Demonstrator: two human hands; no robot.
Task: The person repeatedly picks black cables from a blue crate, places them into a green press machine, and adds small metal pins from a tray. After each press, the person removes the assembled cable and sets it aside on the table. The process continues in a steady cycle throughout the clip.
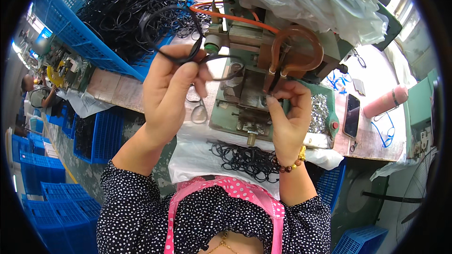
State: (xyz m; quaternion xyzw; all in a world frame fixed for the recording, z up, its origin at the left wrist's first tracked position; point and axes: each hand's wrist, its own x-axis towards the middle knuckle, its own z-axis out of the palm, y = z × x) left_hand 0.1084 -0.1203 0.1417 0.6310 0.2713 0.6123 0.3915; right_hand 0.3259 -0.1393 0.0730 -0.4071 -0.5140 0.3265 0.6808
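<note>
My left hand (pixel 167 87) is raised left of the machine, pinching a black eyeglass frame (pixel 200 54) by its middle. One rim loops up to the left and the other reaches right towards the machine. My right hand (pixel 292 115) is at the work block (pixel 254 89) of the green bench machine, below a looped copper-brown coil (pixel 321 49). Its thumb and fingertips are pinched together; anything between them is too small to make out. Beside that hand lies a tray (pixel 332 106) of small shiny metal pieces.
A blue crate (pixel 70 33) heaped with black frames (pixel 127 14) stands at the far left. More black frames (pixel 245 160) lie on white cloth before me. Plastic bags (pixel 320 2) rest over the machine. A phone (pixel 351 115) and pink bottle (pixel 386 102) are at right.
</note>
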